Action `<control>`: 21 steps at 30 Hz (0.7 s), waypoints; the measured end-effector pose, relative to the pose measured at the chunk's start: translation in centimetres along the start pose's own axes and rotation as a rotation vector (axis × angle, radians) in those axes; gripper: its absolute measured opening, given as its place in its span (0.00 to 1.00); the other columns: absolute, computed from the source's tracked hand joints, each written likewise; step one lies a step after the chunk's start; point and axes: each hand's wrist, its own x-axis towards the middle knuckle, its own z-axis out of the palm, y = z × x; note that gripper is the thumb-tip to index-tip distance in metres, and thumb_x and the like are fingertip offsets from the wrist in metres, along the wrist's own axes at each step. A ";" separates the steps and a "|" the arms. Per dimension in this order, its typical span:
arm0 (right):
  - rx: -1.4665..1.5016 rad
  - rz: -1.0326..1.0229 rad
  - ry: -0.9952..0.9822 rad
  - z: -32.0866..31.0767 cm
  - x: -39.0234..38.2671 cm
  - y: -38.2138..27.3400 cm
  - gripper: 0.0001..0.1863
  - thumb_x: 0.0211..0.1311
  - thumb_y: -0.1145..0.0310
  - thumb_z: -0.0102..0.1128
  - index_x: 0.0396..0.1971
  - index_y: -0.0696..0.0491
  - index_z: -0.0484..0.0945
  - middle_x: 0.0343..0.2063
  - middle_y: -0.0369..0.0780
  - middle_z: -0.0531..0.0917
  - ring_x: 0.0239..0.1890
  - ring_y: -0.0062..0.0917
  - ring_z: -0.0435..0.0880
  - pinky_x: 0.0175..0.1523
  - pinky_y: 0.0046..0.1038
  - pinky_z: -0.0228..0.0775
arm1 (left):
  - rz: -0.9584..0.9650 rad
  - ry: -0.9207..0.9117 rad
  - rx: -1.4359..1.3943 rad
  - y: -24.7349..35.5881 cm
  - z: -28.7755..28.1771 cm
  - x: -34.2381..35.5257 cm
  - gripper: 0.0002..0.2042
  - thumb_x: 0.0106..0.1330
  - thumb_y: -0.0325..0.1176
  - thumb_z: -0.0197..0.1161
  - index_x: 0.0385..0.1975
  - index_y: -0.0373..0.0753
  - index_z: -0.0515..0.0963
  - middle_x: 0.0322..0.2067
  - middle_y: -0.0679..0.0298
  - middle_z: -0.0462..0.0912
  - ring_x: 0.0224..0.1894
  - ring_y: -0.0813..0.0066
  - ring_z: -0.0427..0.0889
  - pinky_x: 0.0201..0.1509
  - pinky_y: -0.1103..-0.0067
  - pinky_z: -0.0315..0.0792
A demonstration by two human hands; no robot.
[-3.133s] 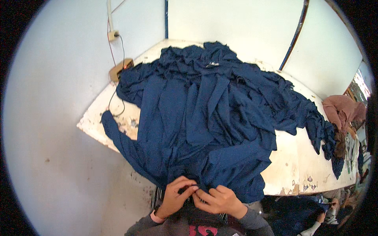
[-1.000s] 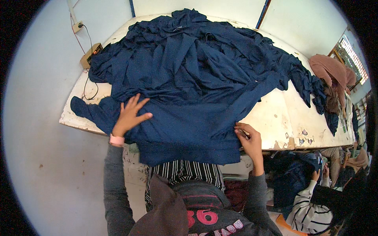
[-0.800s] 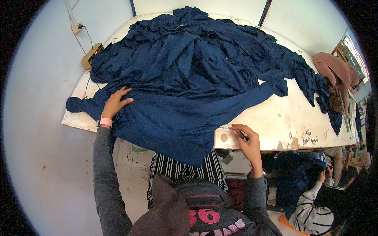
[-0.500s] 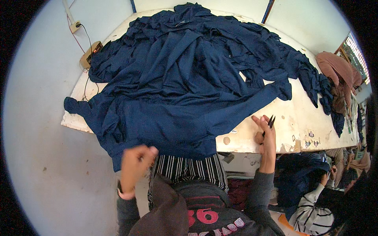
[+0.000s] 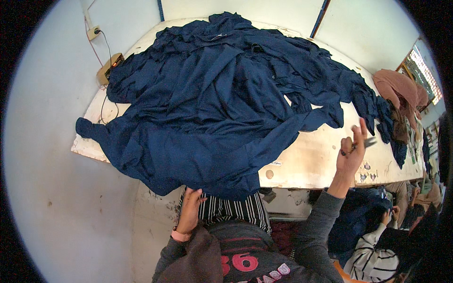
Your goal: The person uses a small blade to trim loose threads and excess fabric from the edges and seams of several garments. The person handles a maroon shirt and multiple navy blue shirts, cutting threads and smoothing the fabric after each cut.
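A large navy-blue garment [image 5: 203, 155] lies spread and wrinkled over the table, its near edge hanging past the front. At that hanging edge my left hand [image 5: 190, 211] is closed, fingertips on the cloth; part of the grip is hidden by the fabric. My right hand [image 5: 351, 153] is raised over the right side of the table, away from the garment. It holds small thread snips [image 5: 371, 141], blades pointing right, while the index finger stretches upward.
More navy cloth [image 5: 302, 66] is heaped at the back of the pale table [image 5: 311, 160]. A small box with a cable [image 5: 111, 68] stands at the left by the wall. Brown cloth [image 5: 398, 89] lies at the far right. Another person in a striped sleeve [image 5: 373, 257] works at lower right.
My left hand has moved right and inward to the garment's near edge and taken hold of it. My right hand has swung right, farther from the garment, with the snips.
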 end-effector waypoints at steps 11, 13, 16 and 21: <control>-1.455 0.068 -0.681 -2.8 4.0 8.3 0.13 0.51 0.71 0.73 0.39 0.54 0.87 0.39 0.45 0.88 0.44 0.43 0.86 0.48 0.37 0.76 | 0.632 0.242 0.468 7.5 -0.9 0.0 0.10 0.74 0.29 0.61 0.47 0.42 0.68 0.38 0.73 0.65 0.37 0.85 0.62 0.44 0.86 0.61; -1.454 0.285 -1.137 1.1 9.3 5.0 0.10 0.47 0.70 0.76 0.32 0.54 0.87 0.29 0.47 0.87 0.35 0.43 0.87 0.42 0.39 0.77 | 0.737 0.263 0.548 12.7 -1.1 1.9 0.11 0.72 0.30 0.64 0.44 0.41 0.67 0.37 0.73 0.65 0.37 0.86 0.63 0.42 0.86 0.59; -1.729 -0.465 -0.611 9.8 13.7 4.2 0.12 0.58 0.70 0.63 0.42 0.47 0.86 0.38 0.46 0.87 0.40 0.48 0.87 0.47 0.46 0.81 | 0.767 0.206 0.633 18.5 -3.7 5.5 0.10 0.71 0.31 0.66 0.43 0.40 0.70 0.37 0.72 0.66 0.40 0.85 0.66 0.44 0.86 0.62; -1.052 -0.837 -0.254 21.1 10.5 4.1 0.20 0.60 0.72 0.65 0.53 0.43 0.80 0.48 0.39 0.83 0.44 0.40 0.87 0.44 0.37 0.81 | 0.871 0.364 0.621 21.8 -6.3 9.8 0.11 0.70 0.32 0.69 0.46 0.37 0.77 0.41 0.70 0.73 0.41 0.84 0.70 0.46 0.87 0.65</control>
